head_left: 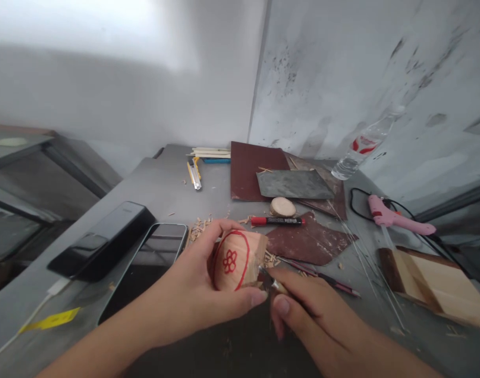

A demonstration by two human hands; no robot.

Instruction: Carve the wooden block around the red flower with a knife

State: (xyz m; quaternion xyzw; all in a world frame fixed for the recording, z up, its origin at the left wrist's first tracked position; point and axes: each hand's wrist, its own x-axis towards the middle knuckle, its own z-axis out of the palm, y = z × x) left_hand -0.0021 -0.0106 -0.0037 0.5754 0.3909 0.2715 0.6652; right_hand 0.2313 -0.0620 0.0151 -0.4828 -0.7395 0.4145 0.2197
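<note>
A pale wooden block point(235, 258) with a red circle and a small red flower drawn on its face is in my left hand point(200, 286), fingers behind it and thumb along its lower edge. My right hand point(308, 310) is wrapped round a carving tool point(278, 286) with a wooden handle and a metal tip. The tip meets or nearly meets the block's right side, near my left thumb; exact contact is hard to see. Wood shavings point(199, 231) lie behind the block.
Behind are a red marker point(278, 221), a wood slice point(283, 207), sandpaper sheets point(295, 184) and a yellow cutter point(194, 173). At left lie a phone point(161, 247) and a black device point(102, 239); at right, a pink glue gun point(399, 218), bottle point(365, 144) and wood piece point(440, 283).
</note>
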